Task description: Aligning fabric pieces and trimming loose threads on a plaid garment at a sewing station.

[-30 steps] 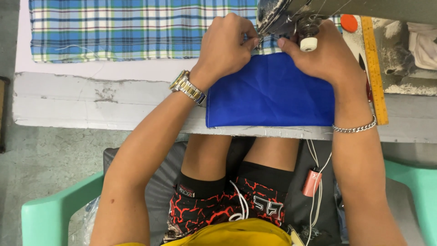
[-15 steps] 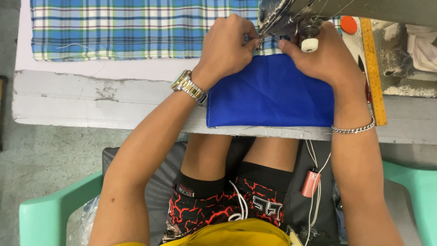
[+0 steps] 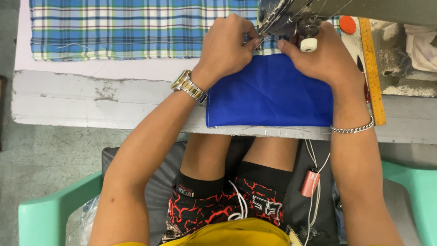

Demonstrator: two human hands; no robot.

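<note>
Both hands, the left hand (image 3: 227, 48) and the right hand (image 3: 325, 57), are pressing the blue cloth (image 3: 268, 98) flat, fingers together, under the sewing machine head (image 3: 291, 18), and most of the cloth is lying unfed.

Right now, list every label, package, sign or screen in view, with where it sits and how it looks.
Patch label: on the left leg of the black-and-red shorts, small dark rectangle with red edging.
Ruler: on the table past the right hand, long orange strip with printed markings.
No packages, signs or screens show.
</note>
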